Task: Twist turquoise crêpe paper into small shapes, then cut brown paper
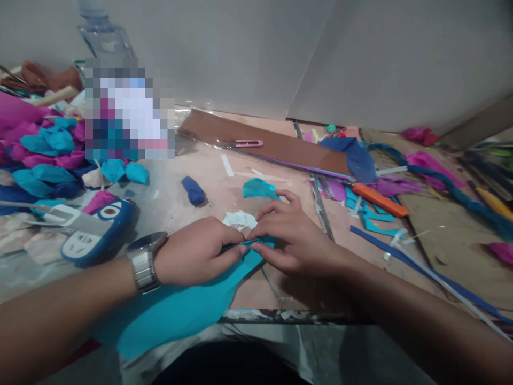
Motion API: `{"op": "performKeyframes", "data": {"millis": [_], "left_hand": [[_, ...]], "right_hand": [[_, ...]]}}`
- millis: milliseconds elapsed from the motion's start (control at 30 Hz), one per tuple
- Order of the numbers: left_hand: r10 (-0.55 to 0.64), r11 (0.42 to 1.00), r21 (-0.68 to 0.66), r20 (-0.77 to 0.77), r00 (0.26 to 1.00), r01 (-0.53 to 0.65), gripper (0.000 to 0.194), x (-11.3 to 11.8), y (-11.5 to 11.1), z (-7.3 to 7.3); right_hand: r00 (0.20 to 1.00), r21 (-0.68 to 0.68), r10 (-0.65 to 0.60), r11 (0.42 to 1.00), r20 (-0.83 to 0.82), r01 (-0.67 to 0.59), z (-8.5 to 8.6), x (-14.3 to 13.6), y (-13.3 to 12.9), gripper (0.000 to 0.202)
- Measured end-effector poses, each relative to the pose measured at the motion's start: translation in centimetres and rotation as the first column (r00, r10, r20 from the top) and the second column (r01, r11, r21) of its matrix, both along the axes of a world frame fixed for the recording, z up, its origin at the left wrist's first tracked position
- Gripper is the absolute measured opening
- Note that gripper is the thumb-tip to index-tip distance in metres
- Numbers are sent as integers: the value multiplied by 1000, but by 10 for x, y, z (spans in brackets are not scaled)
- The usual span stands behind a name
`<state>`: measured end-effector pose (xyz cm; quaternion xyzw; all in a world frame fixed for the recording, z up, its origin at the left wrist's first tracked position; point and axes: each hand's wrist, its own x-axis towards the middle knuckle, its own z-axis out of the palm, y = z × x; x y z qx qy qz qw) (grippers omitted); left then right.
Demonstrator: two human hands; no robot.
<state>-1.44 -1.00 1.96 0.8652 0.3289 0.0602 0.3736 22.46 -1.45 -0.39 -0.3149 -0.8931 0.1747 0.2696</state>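
Both hands pinch folded edge of teal paper [176, 315] at near-centre tabletop [208, 182]; left hand [192, 259] fingers closed on fold from left; right hand [286, 235] fingers narrow, pressing fold flat from right.

Judgement: keep fold edge taut between both pinches; slide fingertips along crease, not across; hold loose sheet clear of white scrap [239, 219] just beyond.

Paper long axis runs diagonally, near-left to far-right; narrow end points far-right under fingers; wide end hangs over near tabletop edge toward lap.
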Motion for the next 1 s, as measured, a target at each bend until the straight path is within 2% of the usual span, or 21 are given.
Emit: {"op": "performKeyframes", "data": {"millis": [133,233,400,533,667,733,833,900,1000], "left_hand": [[-14,990,-143,-25,1000,10,35,-4,6,1],[-59,962,-269,-8,998,55,32,-8,14,1],[-147,852,-499,59,987,157,19,-16,23,2],[-181,768,-598,140,974,228,20,-19,23,6],[-170,703,-677,137,976,218,18,-20,21,8],[-152,702,-682,135,979,203,19,-19,21,6],[-114,740,-652,124,986,167,32,-14,19,-3],[-24,806,-586,111,994,85,34,-9,17,-9],[5,894,-446,93,996,37,33,-4,13,-14]], "right_hand": [[1000,-30,-2,1000,8,2,3,0,0,6],[1000,-31,-10,999,13,10,4,0,0,7],[999,-56,-29,998,36,31,7,5,3,7],[999,-53,-13,998,52,16,12,10,6,7],[997,-47,2,999,73,1,12,13,8,6],[997,-51,15,999,80,-11,11,11,7,7],[994,-65,64,996,94,-58,9,7,3,10],[991,-67,87,995,105,-80,8,4,0,12],[988,-73,94,994,120,-86,8,1,-2,14]]}}
